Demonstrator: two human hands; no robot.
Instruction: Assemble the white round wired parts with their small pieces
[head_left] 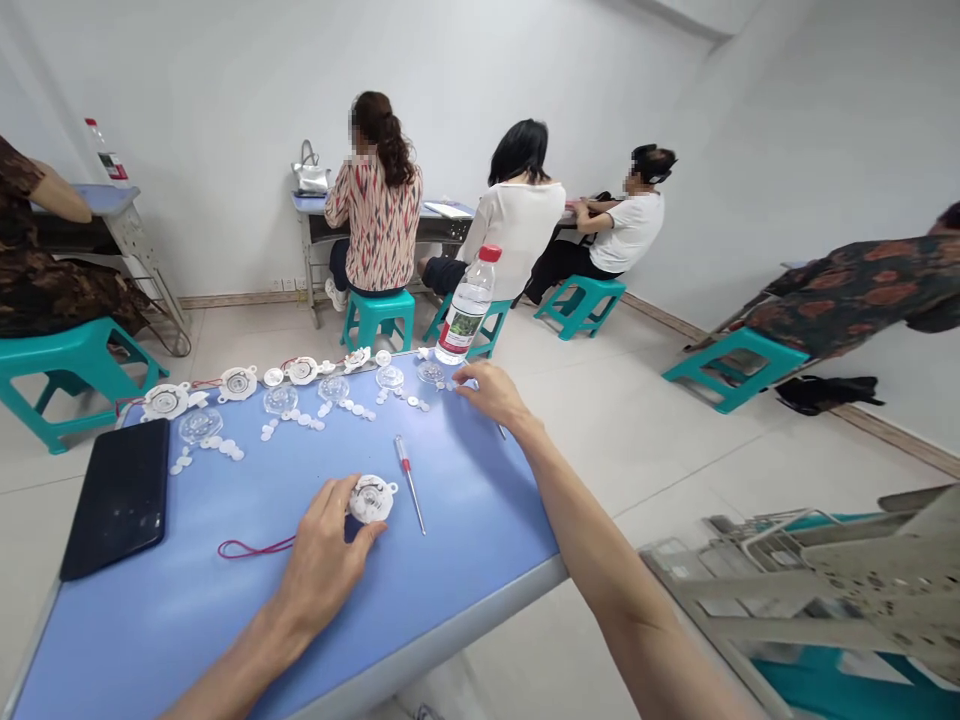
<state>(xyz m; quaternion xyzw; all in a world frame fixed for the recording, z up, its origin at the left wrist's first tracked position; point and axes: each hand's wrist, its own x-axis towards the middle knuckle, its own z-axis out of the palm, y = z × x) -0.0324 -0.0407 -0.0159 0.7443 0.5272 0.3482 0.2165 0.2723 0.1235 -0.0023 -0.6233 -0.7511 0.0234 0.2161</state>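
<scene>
My left hand (330, 540) grips a white round plastic housing (373, 498) by its sides at the middle of the blue table (465, 500). A coiled shape shows inside the housing, and a red cord loop (255, 548) lies to the left of my hand. Just right of the housing lies a screwdriver (410, 485) with a clear and red handle. At the table's far right, my right hand (491, 392) has its fingers drawn together over small white discs (448, 384) beside a clear octagonal case (431, 371). What its fingertips pinch, if anything, is hidden.
Along the far edge stand several white housings (238, 383), with clear cases (281, 400) and white discs (300, 418) before them. A water bottle (469, 310) stands at the far right corner, and a black tablet (120, 495) lies left. Several people sit on green stools (382, 315) beyond.
</scene>
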